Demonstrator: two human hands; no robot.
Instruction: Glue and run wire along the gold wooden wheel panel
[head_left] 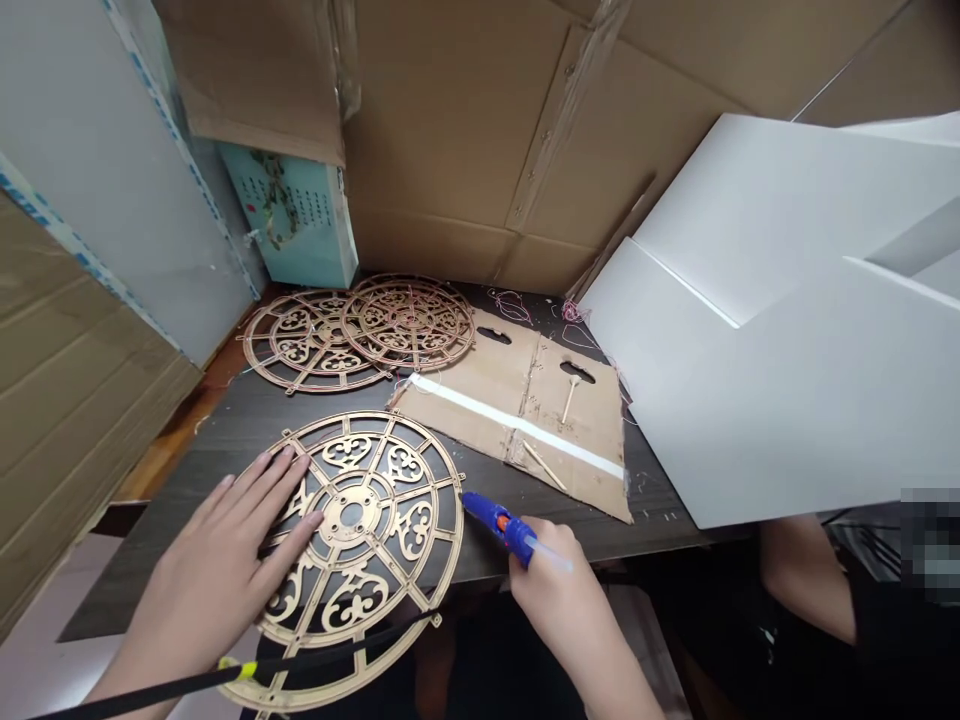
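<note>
My left hand [225,560] lies flat with fingers spread on the left part of a round gold fretwork disc [375,540], which rests on the dark table [247,420] and overhangs its near edge. My right hand [559,585] is closed around a blue glue gun [499,522]. The gun's nozzle points at the disc's right rim, just short of it. A clear glue stick pokes out of the gun's back over my knuckles.
Two more fretwork discs [360,330] overlap at the back of the table. A flattened cardboard piece [525,410] with a white strip and small wooden sticks lies centre right. White foam boards [787,380] lean at right. Cardboard walls stand behind. Another person's arm [802,580] shows lower right.
</note>
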